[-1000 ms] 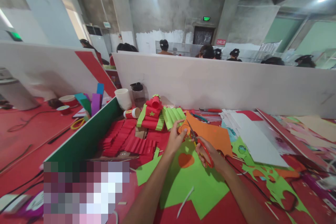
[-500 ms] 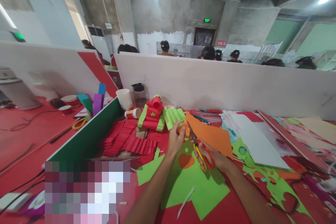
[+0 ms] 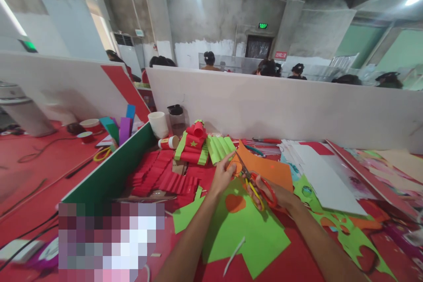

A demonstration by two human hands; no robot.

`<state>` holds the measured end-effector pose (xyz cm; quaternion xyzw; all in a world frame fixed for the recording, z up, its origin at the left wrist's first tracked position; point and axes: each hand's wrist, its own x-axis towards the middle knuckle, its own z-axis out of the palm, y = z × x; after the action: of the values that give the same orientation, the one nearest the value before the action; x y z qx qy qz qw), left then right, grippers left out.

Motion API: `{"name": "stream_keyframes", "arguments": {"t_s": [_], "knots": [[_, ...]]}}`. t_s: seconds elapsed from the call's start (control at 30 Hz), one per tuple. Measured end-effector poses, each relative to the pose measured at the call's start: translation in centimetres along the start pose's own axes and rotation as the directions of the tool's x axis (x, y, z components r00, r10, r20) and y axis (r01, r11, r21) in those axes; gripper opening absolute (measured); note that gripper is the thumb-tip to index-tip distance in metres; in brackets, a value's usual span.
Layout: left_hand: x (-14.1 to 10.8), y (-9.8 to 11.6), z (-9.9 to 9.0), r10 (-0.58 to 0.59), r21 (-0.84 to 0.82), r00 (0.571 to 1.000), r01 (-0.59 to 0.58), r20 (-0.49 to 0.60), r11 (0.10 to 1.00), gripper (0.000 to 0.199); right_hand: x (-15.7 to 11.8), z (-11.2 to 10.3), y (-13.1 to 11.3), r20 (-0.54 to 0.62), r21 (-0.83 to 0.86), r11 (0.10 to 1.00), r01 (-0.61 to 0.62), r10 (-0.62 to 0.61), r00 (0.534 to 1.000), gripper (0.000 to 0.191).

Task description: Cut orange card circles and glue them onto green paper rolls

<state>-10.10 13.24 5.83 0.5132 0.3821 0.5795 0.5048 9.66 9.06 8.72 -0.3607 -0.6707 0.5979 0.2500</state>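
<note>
A white partition (image 3: 280, 105) stands beyond the red tabletop (image 3: 214, 273), closing off its far side. The landmark, a notched green paper sheet (image 3: 257, 242), lies flat beneath the person's forearms. Right of it, a white board (image 3: 325, 176) lies over other sheets; beyond it spreads an orange paper sheet (image 3: 271, 167), close behind the hands, crowding the space there. Left of it, pleated red paper (image 3: 175, 183) fills the surface beside the left forearm.

Above its far edge, the right hand (image 3: 279, 191) has its fingers closed around the handles of the scissors (image 3: 246, 172), probably to steer the blades, which point away; whether their tips meet is unclear. The left hand (image 3: 224, 174) pinches a small orange paper piece (image 3: 237, 167) beside the blades, likely to steady its edge. On the green sheet rest an orange cutout (image 3: 235, 203) and, nearer the person, a thin white strip (image 3: 234, 255).
</note>
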Motion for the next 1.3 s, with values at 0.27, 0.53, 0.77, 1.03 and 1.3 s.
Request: {"name": "stream_keyframes", "arguments": {"t_s": [0.27, 0.53, 0.77, 1.03, 1.3], "knots": [[0.4, -0.2, -0.5, -0.068, -0.202, 0.998, 0.065, -0.008, 0.977, 0.053, 0.2, 0.3, -0.1, -0.033, 0.071, 0.998, -0.002, 0.004, 0.999, 0.058], [-0.3, -1.0, 0.6, -0.079, -0.459, 0.985, 0.141, 0.152, 0.877, 0.056, 0.8, 0.2, -0.7, -0.066, 0.127, 0.991, 0.037, -0.029, 0.997, 0.062], [-2.4, -0.8, 2.8, -0.084, -0.435, 0.847, 0.351, 0.524, 0.83, 0.036, 0.8, 1.7, -2.5, -0.084, 0.175, 0.983, 0.052, -0.038, 0.996, 0.062], [-2.3, 0.4, 1.0, 0.003, -0.624, 0.798, 0.47, 0.603, 0.624, 0.029, 1.9, 1.3, -1.8, -0.072, 0.329, 0.943, 0.057, -0.035, 0.997, 0.06], [-2.3, 0.7, 1.8, -0.208, -0.529, 0.782, 0.565, 0.587, 0.633, 0.021, 1.5, 2.4, -2.5, -0.057, 0.21, 0.977, 0.045, -0.034, 0.998, 0.067]]}}
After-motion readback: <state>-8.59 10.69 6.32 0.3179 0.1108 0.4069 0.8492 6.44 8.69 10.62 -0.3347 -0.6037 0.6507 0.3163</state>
